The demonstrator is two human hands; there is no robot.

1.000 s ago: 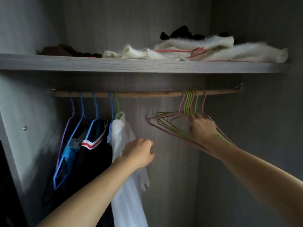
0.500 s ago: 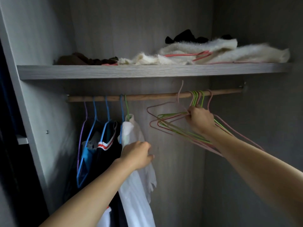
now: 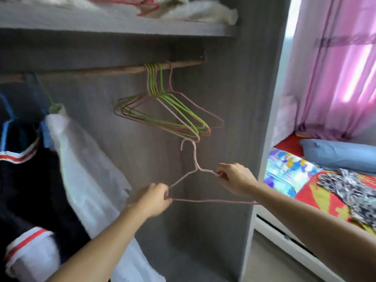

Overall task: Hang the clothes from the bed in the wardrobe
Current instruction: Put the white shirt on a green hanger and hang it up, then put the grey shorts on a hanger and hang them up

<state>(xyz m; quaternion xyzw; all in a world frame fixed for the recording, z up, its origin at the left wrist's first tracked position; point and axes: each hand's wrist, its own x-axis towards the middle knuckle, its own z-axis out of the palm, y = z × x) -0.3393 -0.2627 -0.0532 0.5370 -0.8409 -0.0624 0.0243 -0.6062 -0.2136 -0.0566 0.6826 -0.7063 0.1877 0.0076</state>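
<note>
Both my hands hold one pink wire hanger in front of the wardrobe, below the rail. My left hand pinches its left corner and my right hand grips its right shoulder. Several empty green and pink hangers dangle from the wooden rail. On the rail's left hang a white garment and a dark garment with red and white trim. At the right, a black-and-white patterned garment lies on the bed.
A grey shelf above the rail carries white fluffy fabric and a red hanger. The wardrobe's side panel stands between rail and bed. A blue pillow lies on the bed under pink curtains.
My right hand has pulled one pink hanger off the rail and lowered it. My left hand let go of the white garment and took the hanger's left corner. The view swung right toward the bed.
</note>
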